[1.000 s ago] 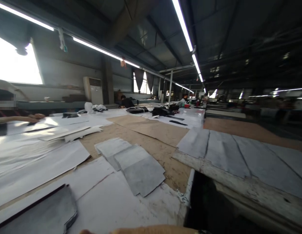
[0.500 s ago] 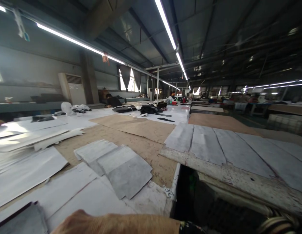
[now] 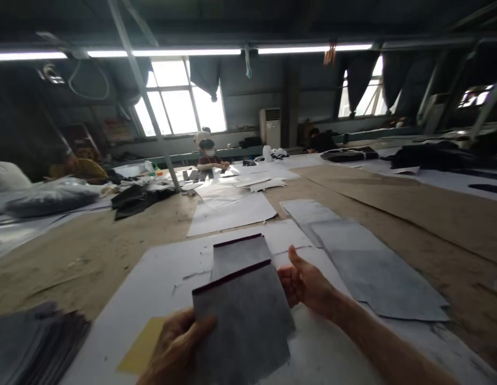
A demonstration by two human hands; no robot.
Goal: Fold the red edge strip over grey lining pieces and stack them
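Above white paper [image 3: 160,272], left fingers [image 3: 200,324] pinch grey, maroon-edged fabric [image 3: 242,315]; right fingers [image 3: 283,279] curled.

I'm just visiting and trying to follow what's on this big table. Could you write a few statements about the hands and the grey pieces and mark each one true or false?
1. The left hand grips a grey fabric piece with a dark red top edge. True.
2. The right hand is clenched in a fist on top of that piece. False: it is open, thumb up, at the piece's right edge.
3. A second grey piece lies behind the held one, on white paper. True.
4. The yellow sheet lies to the right of the right hand. False: it lies by the left hand.
5. Larger grey pieces lie to the right of the right hand. True.
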